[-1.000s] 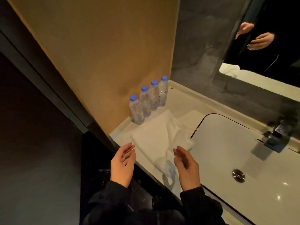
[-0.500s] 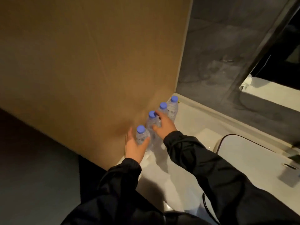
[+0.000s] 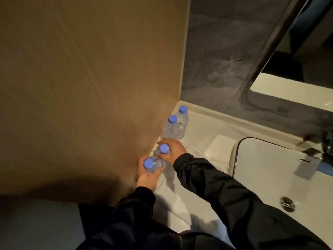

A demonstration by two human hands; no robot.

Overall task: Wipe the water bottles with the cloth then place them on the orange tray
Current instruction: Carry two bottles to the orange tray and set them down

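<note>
Pick-up step: nearest bottle (image 3: 153, 165) is held in the left hand (image 3: 146, 175) grip, second bottle (image 3: 163, 150) in the right hand (image 3: 173, 149), by the wall (image 3: 90, 87); cloth (image 3: 173, 199) lies beneath on the desk (image 3: 203, 127), wiping judged next, tray unseen.

You've got a tan wall panel (image 3: 86, 83) on the left, meeting a dark grey stone-look wall (image 3: 216, 56) at the corner. White desk (image 3: 203, 127) runs along both, with a white sink basin (image 3: 266, 170), metal drain (image 3: 287, 202) and tap (image 3: 322, 147). Mirror (image 3: 306, 51) upper right. Dim, warm light.
</note>
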